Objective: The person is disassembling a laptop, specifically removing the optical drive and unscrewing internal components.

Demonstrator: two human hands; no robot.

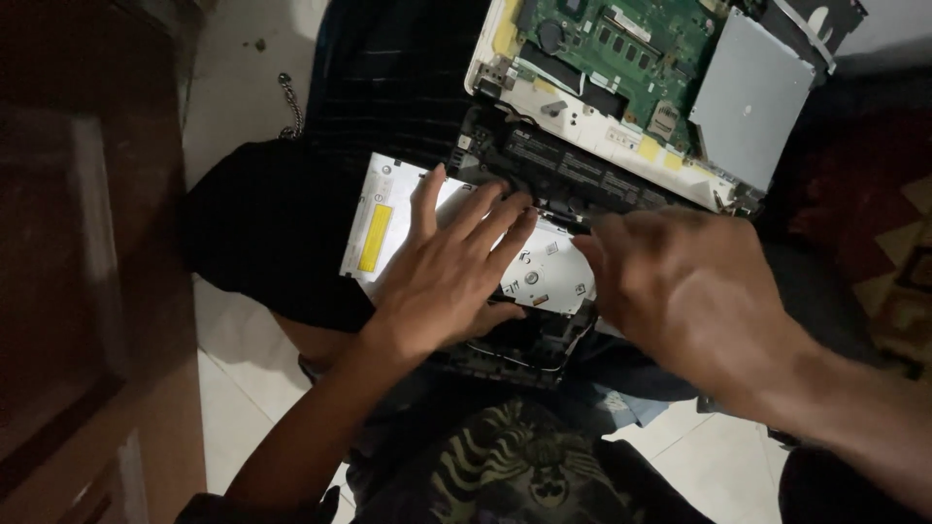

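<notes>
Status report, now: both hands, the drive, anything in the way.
Left hand flat on the silver optical drive, fingers spread. Right hand at the drive's right end, blurred, grip unclear. Black battery pack and opened white laptop crowd the far edge.

Pale tiled floor (233,340): metal chain (289,107) on it, dark wooden furniture (78,291) standing at left.

A silver-white optical drive (456,243) is showing a yellow label strip, and the long battery pack (573,180) above it is showing black. The opened laptop (544,102) is presenting a white frame with yellow patches, a green circuit board (631,44) and a plain grey metal plate (752,97). Black cloth (267,228) is lying over pale floor tiles (233,388). A dark garment is carrying a yellowish striped print (515,466). The cabinet (78,243) is looking dark brown.
</notes>
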